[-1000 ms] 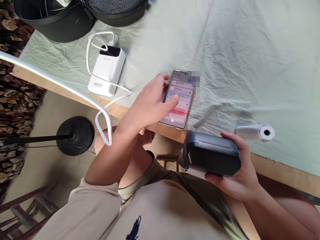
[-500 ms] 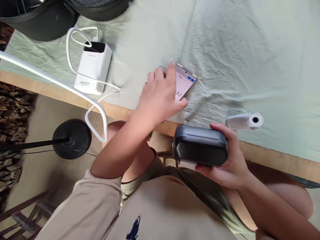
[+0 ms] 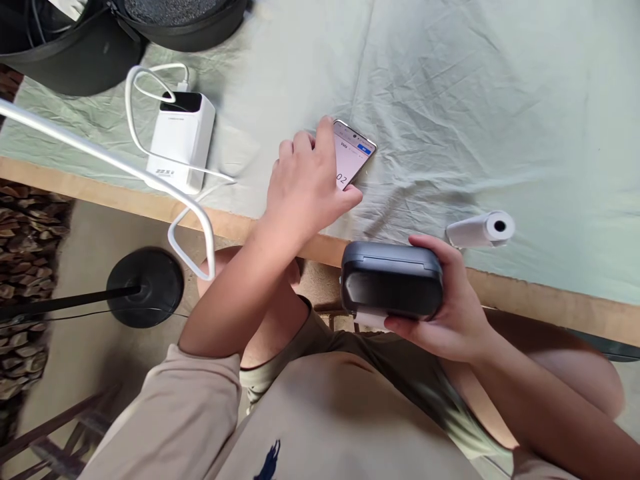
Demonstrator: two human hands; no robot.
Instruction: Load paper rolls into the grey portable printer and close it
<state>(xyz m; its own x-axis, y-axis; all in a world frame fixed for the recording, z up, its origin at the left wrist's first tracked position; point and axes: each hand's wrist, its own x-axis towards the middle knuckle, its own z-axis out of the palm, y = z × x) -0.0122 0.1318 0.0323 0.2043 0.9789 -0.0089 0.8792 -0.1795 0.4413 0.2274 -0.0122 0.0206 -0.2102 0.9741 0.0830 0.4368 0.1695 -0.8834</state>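
My left hand [image 3: 305,183] reaches over a smartphone [image 3: 356,150] on the cloth. Its index finger runs along the phone's far left edge and the thumb rests by the near right edge, so the hand grips it across its width. The lower part of the lit screen is hidden under the palm. In my right hand [image 3: 453,303] is a dark rounded portable printer [image 3: 393,280], held from its right end over my lap, just off the table edge. White paper [image 3: 371,319] shows under its lower side. A white paper roll [image 3: 483,229] lies on the table beyond my right hand.
A white power bank [image 3: 183,143] with a looped white cable [image 3: 131,107] stands at the left. Black pots [image 3: 75,57] occupy the far left corner. A white curved tube [image 3: 105,143] crosses the left side. Below are a black round base [image 3: 150,287] and stacked wood [image 3: 25,253].
The whole view has shifted slightly. Both hands keep their places on the phone and printer, and the printer looks slightly raised towards the table edge.
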